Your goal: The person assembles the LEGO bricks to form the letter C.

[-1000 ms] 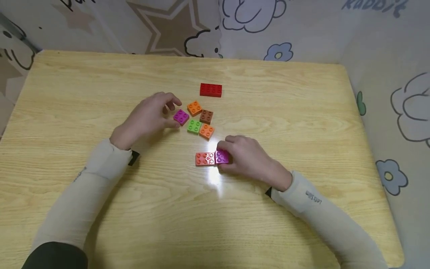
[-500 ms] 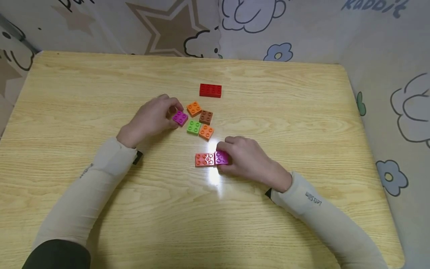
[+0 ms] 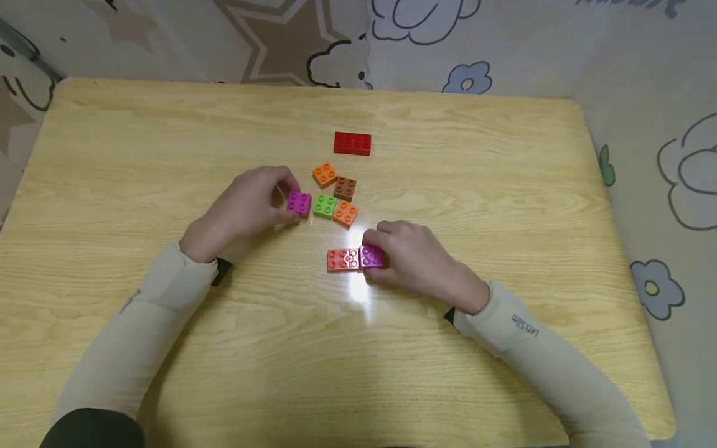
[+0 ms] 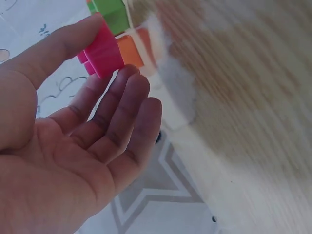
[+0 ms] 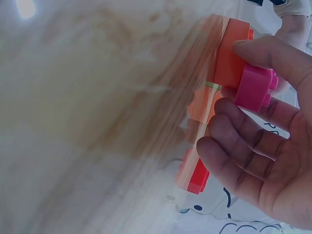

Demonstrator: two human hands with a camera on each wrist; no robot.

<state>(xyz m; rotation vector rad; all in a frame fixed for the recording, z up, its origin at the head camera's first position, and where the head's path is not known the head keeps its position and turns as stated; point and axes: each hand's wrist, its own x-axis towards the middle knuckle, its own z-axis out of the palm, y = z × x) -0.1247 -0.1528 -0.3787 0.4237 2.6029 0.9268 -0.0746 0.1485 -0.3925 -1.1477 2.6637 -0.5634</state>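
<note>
A magenta brick (image 3: 299, 203) sits pinched between thumb and index finger of the left hand (image 3: 238, 202), parted only by its width. The right hand (image 3: 411, 258) likewise pinches a second magenta brick (image 3: 371, 256), beside its fingertips a coral brick (image 3: 343, 260). Just beyond the left fingertips lies a green brick (image 3: 325, 205).

Looks like a playroom corner — cartoon-printed walls (image 3: 532, 50) bordering a wood-grain table (image 3: 459, 168) scattered with toy bricks (image 3: 325, 205).
</note>
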